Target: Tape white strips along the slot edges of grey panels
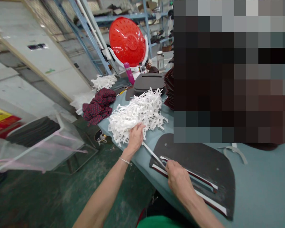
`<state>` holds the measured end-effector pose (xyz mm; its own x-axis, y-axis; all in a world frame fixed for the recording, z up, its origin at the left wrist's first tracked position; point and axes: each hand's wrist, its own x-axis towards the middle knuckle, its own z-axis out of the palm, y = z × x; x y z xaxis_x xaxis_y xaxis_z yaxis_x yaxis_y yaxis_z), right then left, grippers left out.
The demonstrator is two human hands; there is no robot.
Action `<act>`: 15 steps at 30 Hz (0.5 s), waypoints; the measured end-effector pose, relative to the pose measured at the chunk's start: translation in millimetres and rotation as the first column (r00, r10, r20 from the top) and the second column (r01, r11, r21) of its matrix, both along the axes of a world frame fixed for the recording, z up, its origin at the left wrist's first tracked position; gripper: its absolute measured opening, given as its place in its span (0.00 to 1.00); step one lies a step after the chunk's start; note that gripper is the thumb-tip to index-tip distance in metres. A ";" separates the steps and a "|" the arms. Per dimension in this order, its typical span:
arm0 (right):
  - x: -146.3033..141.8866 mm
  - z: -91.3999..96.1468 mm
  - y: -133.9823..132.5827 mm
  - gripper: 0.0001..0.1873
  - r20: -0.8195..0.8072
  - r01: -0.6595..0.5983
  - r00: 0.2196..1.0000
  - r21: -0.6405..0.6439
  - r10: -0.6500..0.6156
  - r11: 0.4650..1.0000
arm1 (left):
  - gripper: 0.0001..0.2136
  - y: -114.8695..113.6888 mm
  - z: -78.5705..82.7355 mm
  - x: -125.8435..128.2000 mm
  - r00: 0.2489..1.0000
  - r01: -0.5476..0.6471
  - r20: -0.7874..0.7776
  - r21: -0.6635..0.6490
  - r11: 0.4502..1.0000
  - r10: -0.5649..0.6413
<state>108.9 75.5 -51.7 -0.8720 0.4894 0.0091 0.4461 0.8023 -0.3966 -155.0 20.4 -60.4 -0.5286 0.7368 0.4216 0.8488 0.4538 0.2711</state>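
A heap of white fabric strips (139, 115) lies on the grey-blue table (263, 186). My left hand (135, 136) rests on the heap's near edge, fingers curled into the strips. One white strip (152, 153) stretches from it to my right hand (178, 177), which pinches the strip's other end. My right hand sits on a dark shaped fabric piece (204, 171) with a long slot edged by white strips.
A dark red striped cloth (99, 106) lies at the table's far left. Behind the heap are a stack of dark grey pieces (148, 83), a pink bottle (129, 72) and a red round basket (127, 41). A clear bag of dark material (35, 139) stands on the floor.
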 end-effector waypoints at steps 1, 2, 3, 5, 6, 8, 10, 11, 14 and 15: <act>17.0 -5.7 2.4 0.10 0.004 0.024 1.000 -0.030 -0.024 0.999 | 0.18 1.2 2.8 -6.6 1.000 -0.017 0.010 0.007 1.000 0.017; 33.8 -11.5 6.4 0.10 -0.003 0.056 0.998 -0.048 -0.056 0.997 | 0.17 1.5 5.9 -11.6 0.999 -0.025 0.022 0.006 1.000 0.025; 49.9 -16.8 11.7 0.10 -0.016 0.095 0.995 -0.056 -0.096 0.994 | 0.17 1.3 9.5 -13.4 0.999 -0.023 0.033 0.003 1.000 0.023; 76.6 -23.4 23.1 0.10 -0.061 0.165 0.984 -0.073 -0.169 0.984 | 0.18 0.6 18.0 -3.2 0.999 -0.014 0.053 -0.005 1.000 0.014; 85.8 -24.1 27.8 0.10 -0.093 0.186 0.977 -0.086 -0.193 0.979 | 0.18 0.6 23.1 10.1 0.998 -0.018 0.059 -0.002 1.000 0.018; 94.2 -20.2 32.8 0.10 -0.175 0.189 0.962 -0.115 -0.207 0.975 | 0.17 2.0 34.1 52.0 0.997 0.000 0.071 0.016 1.000 -0.002; 91.1 -11.8 32.4 0.10 -0.248 0.153 0.951 -0.141 -0.184 0.978 | 0.15 5.0 44.2 104.4 0.978 0.177 0.110 0.017 0.984 -0.177; 87.6 -7.2 31.5 0.11 -0.274 0.130 0.947 -0.152 -0.169 0.980 | 0.15 6.6 47.8 129.4 0.924 0.354 0.160 -0.010 0.935 -0.348; 85.6 2.6 33.2 0.12 -0.305 0.127 0.936 -0.179 -0.178 0.976 | 0.12 8.6 50.1 177.7 0.694 0.685 0.378 -0.084 0.724 -0.613; 90.8 4.0 36.3 0.12 -0.293 0.164 0.932 -0.185 -0.214 0.969 | 0.12 7.2 48.4 182.3 0.663 0.706 0.439 -0.096 0.702 -0.607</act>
<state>199.7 111.8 -47.7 -0.7290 0.6621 0.1738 0.4191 0.6325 -0.6514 27.3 27.5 -12.0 0.0643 0.9952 0.0740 0.8151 -0.0952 0.5714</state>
